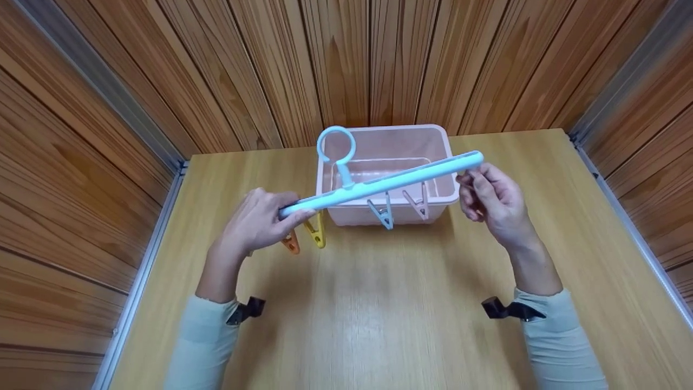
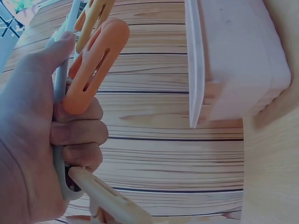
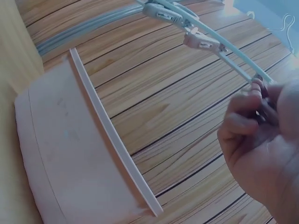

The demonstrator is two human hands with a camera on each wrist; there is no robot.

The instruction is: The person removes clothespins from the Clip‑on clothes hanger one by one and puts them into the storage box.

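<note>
L hand [image 1: 257, 221]: fingers wrapped rnd L end of blue hanger [image 1: 379, 186]. R hand [image 1: 498, 203]: fingers pinching small dark piece [image 3: 266, 112], poss. clip, part-hidden, just by R end. Hanger's long axis slants betw. hands; clips [image 1: 318, 234] hang below. Beyond fingers: pink bin [image 1: 398, 142], w/ tabletop [image 1: 352, 303] either side.

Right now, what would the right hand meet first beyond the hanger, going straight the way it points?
Likely the right rim of the pink basin; depth is unclear, so the right hand may clear it.
</note>
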